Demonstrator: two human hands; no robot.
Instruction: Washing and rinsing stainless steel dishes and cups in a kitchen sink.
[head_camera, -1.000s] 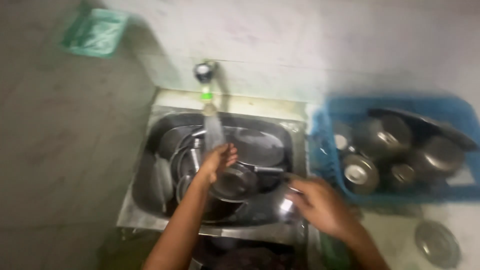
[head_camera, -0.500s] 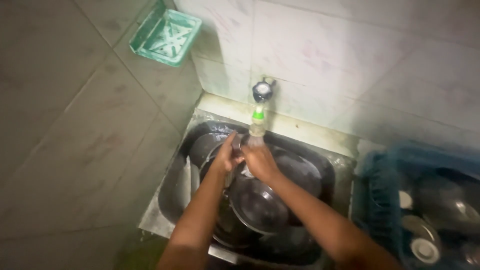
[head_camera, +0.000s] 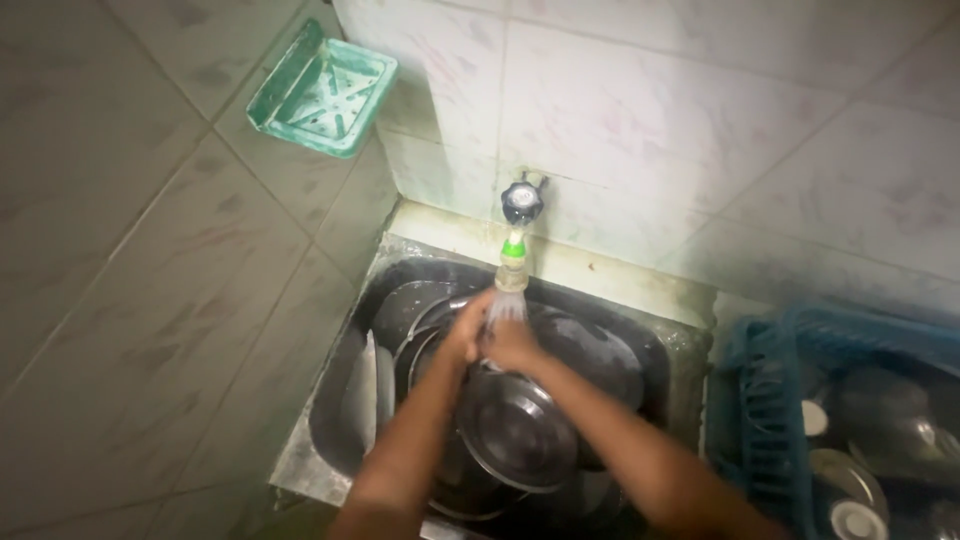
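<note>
Right now both hands meet under the tap (head_camera: 521, 200), in the middle of the sink (head_camera: 345, 400), close to its back edge. Water runs down from the green nozzle (head_camera: 513, 250) onto them. The left hand (head_camera: 463, 330) and the right hand (head_camera: 513, 345) press together around something small. I cannot tell what it is, because the water and the fingers hide it. The fingers (head_camera: 478, 312) of both hands look curled in and close together, but I cannot tell if they grip a thing or just rub each other.

Just below the hands, toward the front edge of the sink, lies a round steel bowl (head_camera: 518, 432). I think it is hard and stiff and will not break if it drops. It looks wet, so it is likely slippery. It seems light enough for one hand. The rim is the best place to hold it, with the thumb inside and the fingers outside.

I count one tap, one sink, and two hands. The sink holds several dark plates and bowls piled together; I cannot count them all. One flat plate (head_camera: 366, 392) stands on its edge by the left side of the sink. One green soap dish (head_camera: 322, 90) hangs on the wall at the top left. One blue basket (head_camera: 765, 430) sits right of the sink with a few steel dishes inside.
</note>
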